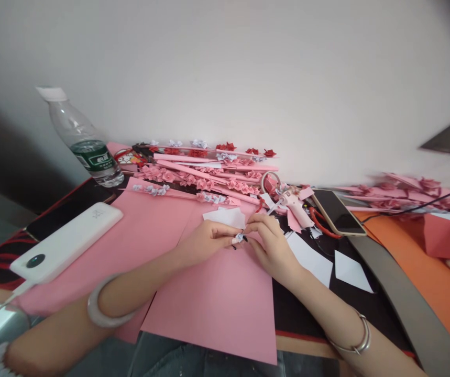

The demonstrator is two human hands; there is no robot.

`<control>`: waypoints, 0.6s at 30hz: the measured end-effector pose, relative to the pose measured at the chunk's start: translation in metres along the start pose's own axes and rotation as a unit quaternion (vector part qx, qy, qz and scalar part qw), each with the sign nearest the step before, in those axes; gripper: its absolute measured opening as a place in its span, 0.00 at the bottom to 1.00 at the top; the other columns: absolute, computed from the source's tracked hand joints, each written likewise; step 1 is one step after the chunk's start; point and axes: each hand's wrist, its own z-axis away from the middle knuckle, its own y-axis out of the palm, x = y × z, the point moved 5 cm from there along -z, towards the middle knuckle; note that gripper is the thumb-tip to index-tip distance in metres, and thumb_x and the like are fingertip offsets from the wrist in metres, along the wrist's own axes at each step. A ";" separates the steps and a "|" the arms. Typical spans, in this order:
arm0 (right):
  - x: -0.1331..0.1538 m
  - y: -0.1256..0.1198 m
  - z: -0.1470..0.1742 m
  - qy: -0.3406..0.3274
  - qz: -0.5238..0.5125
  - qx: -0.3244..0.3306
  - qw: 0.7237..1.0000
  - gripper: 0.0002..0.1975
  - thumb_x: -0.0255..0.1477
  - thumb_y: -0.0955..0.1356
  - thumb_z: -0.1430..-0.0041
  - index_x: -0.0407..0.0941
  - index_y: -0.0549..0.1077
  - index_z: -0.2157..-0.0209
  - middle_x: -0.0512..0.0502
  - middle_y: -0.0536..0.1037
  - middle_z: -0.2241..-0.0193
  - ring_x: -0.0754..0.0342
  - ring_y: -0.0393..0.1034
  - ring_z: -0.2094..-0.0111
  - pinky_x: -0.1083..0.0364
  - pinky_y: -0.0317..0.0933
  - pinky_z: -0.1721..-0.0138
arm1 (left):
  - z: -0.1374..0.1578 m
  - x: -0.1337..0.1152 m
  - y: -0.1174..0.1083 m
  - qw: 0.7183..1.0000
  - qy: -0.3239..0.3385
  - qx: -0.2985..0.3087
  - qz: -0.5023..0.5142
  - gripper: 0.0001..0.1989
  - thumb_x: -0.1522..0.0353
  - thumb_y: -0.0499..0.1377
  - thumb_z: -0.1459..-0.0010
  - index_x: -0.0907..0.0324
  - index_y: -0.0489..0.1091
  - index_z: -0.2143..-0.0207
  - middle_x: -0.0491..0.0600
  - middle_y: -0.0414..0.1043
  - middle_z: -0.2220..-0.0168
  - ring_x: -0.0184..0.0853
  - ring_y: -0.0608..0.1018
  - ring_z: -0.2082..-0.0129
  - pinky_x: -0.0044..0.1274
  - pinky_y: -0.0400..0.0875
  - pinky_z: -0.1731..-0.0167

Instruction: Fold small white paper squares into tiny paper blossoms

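Note:
Between my fingertips is a small folded white paper flower (pixel 239 238). My left hand (pixel 212 238) pinches it from the left, and my right hand (pixel 269 242) closes on it from the right. Both hands are just above a large pink paper sheet (pixel 217 303). White paper squares (pixel 225 216) lie right behind my fingers. Beyond them, pink paper stems (pixel 205 178) carry pink, red and white folded flowers. A pale pink glue gun (pixel 297 208) rests on its side behind my right hand.
At left stand a water bottle (pixel 93 149) and, lying nearer, a white power bank (pixel 67 246) with a cable. To the right are a phone (pixel 338 212), loose white paper (pixel 352 271), orange paper (pixel 425 293) and a red paper piece (pixel 447 238). A wall closes off the back.

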 end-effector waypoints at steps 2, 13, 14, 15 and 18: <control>-0.001 0.000 0.000 0.002 -0.001 -0.004 1.000 0.12 0.17 0.61 0.46 0.45 0.65 0.62 0.41 0.66 0.60 0.47 0.61 0.56 0.45 0.58 0.55 | 0.000 -0.001 0.001 1.000 -0.003 0.005 0.009 0.13 0.67 0.57 0.46 0.60 0.74 0.59 0.50 0.77 0.64 0.35 0.76 0.63 0.25 0.70 0.61; -0.004 -0.006 0.001 0.017 0.006 -0.057 0.998 0.11 0.17 0.62 0.46 0.45 0.65 0.63 0.42 0.66 0.60 0.48 0.61 0.56 0.46 0.58 0.55 | -0.001 0.004 0.002 0.993 -0.010 0.031 0.113 0.16 0.65 0.55 0.43 0.61 0.69 0.53 0.54 0.76 0.62 0.37 0.77 0.60 0.29 0.70 0.59; -0.004 -0.006 0.001 0.018 0.009 -0.058 0.998 0.11 0.17 0.62 0.46 0.45 0.65 0.63 0.42 0.66 0.60 0.48 0.61 0.56 0.46 0.58 0.55 | -0.001 0.004 0.002 0.993 -0.009 0.031 0.111 0.16 0.65 0.55 0.43 0.62 0.69 0.53 0.54 0.76 0.62 0.37 0.77 0.60 0.29 0.70 0.59; -0.004 -0.006 0.002 0.018 0.010 -0.059 0.998 0.11 0.17 0.62 0.46 0.45 0.65 0.63 0.42 0.66 0.60 0.49 0.61 0.56 0.47 0.58 0.55 | -0.001 0.003 0.002 0.993 -0.007 0.032 0.109 0.16 0.65 0.55 0.43 0.62 0.69 0.54 0.54 0.75 0.62 0.37 0.77 0.60 0.29 0.70 0.58; -0.004 -0.006 0.002 0.020 0.011 -0.058 0.998 0.11 0.17 0.62 0.46 0.45 0.65 0.63 0.42 0.66 0.60 0.49 0.61 0.56 0.47 0.58 0.55 | -0.001 0.001 0.004 0.994 0.000 0.034 0.106 0.15 0.67 0.55 0.43 0.62 0.70 0.54 0.54 0.75 0.60 0.36 0.77 0.60 0.29 0.70 0.58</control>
